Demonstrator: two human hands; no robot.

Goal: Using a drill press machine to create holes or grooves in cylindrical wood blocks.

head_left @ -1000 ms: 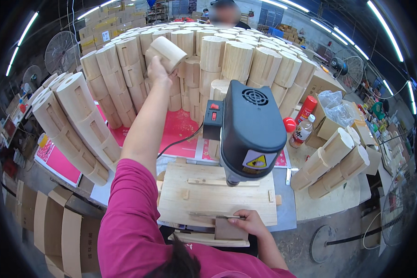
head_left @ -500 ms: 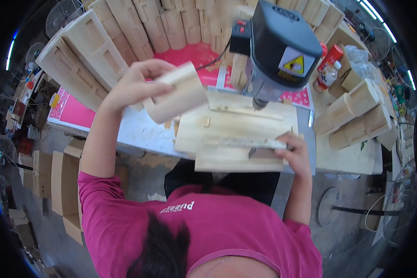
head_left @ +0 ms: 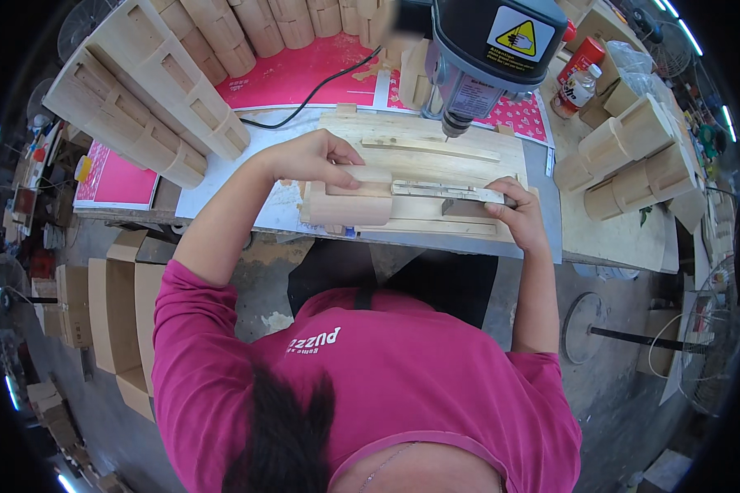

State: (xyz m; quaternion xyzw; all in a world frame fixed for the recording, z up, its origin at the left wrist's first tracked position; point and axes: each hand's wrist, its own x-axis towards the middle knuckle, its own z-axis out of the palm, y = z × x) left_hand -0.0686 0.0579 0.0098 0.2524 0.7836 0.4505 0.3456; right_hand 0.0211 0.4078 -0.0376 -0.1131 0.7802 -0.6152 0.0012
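Note:
My left hand (head_left: pixel 325 160) is closed on a pale wooden block (head_left: pixel 349 207) with a rounded side, pinching its upper edge. The block lies low over the left part of a wooden jig board (head_left: pixel 427 168) that has thin strips across it. My right hand (head_left: pixel 520 215) grips the right end of a narrow, light-coloured flat bar (head_left: pixel 446 191). The bar's left end meets the block's right side; whether it enters the block cannot be made out. Under the bar, by my right fingers, sits a grey piece (head_left: pixel 465 208). A drill press (head_left: pixel 489 70) stands over the board, its chuck (head_left: pixel 455 124) above the far strip.
Tall stacks of similar wooden pieces (head_left: pixel 152 99) line the table's left and back. More stacked pieces (head_left: pixel 633 156) stand at the right, near a plastic bottle (head_left: pixel 575 92) and a red can (head_left: pixel 582 59). A black cable (head_left: pixel 308 99) crosses the pink sheet. Cardboard boxes (head_left: pixel 111 316) sit on the floor.
My left hand has brought the wooden block down and right from mid-air to the jig board, against the bar. My right hand keeps its grip on the bar. The head view has shifted.

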